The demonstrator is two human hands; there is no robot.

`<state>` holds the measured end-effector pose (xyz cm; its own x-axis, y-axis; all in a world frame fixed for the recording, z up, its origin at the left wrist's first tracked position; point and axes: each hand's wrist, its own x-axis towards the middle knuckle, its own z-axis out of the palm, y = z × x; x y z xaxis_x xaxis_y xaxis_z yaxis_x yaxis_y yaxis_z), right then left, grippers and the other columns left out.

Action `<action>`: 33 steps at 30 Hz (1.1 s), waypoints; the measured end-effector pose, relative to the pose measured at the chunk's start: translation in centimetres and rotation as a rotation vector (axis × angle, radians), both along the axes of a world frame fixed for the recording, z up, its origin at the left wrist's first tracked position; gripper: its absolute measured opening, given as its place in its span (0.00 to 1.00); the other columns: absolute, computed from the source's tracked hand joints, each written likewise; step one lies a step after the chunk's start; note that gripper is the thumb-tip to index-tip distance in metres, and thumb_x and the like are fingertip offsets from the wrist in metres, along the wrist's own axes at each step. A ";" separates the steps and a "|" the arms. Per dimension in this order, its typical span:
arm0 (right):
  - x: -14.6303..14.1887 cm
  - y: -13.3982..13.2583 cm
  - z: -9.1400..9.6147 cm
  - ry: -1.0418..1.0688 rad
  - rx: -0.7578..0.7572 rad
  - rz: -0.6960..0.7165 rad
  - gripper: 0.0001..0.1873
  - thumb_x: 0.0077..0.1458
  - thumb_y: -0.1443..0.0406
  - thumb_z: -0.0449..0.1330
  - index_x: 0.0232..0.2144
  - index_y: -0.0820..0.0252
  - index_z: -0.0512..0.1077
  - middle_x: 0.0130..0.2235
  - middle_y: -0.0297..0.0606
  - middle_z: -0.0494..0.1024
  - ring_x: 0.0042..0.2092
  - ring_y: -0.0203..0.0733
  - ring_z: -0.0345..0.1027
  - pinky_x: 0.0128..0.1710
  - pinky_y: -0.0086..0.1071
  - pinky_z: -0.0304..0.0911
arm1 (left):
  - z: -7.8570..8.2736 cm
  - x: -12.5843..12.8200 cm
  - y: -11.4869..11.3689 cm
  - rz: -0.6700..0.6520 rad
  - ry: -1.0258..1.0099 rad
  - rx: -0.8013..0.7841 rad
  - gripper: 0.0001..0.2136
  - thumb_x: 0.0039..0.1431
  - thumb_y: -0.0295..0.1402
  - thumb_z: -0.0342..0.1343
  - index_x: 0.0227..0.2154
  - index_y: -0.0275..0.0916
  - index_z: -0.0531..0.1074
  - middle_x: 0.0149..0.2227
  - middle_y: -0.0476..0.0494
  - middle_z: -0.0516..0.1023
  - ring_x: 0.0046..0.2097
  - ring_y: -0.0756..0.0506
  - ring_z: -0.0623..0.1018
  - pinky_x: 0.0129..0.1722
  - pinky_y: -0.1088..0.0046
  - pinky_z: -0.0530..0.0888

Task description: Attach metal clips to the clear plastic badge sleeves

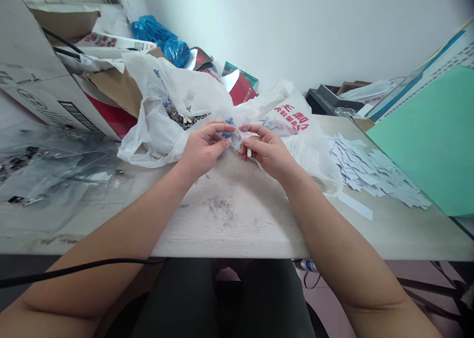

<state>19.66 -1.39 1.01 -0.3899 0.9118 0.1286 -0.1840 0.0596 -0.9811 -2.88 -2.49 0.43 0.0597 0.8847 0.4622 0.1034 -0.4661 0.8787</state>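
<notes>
Both hands meet over the middle of the pale wooden table (229, 214). My left hand (205, 148) and my right hand (267, 150) are closed in a pinch on a small clear plastic bag (234, 126) that holds several small blue pieces. The little bag is held just above the table, in front of a crumpled white plastic bag (174, 101). In that white bag lie several small metal clips (185, 120). Part of the small bag is hidden by my fingers.
A pile of white paper slips (374, 172) lies to the right, next to a green board (429, 135). A cardboard box (40, 76) and clear packets with dark parts (40, 165) fill the left. A black cable (81, 267) runs along the front edge.
</notes>
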 end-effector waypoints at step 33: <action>7.1 6.4 -2.5 -1.224 0.438 -0.758 0.19 0.70 0.56 0.62 0.51 0.55 0.91 0.64 0.52 0.87 0.66 0.63 0.78 0.69 0.58 0.69 | 5.6 -21.3 -4.1 0.919 0.611 0.281 0.16 0.68 0.52 0.71 0.49 0.47 0.85 0.63 0.37 0.81 0.78 0.20 0.67 0.70 0.30 0.69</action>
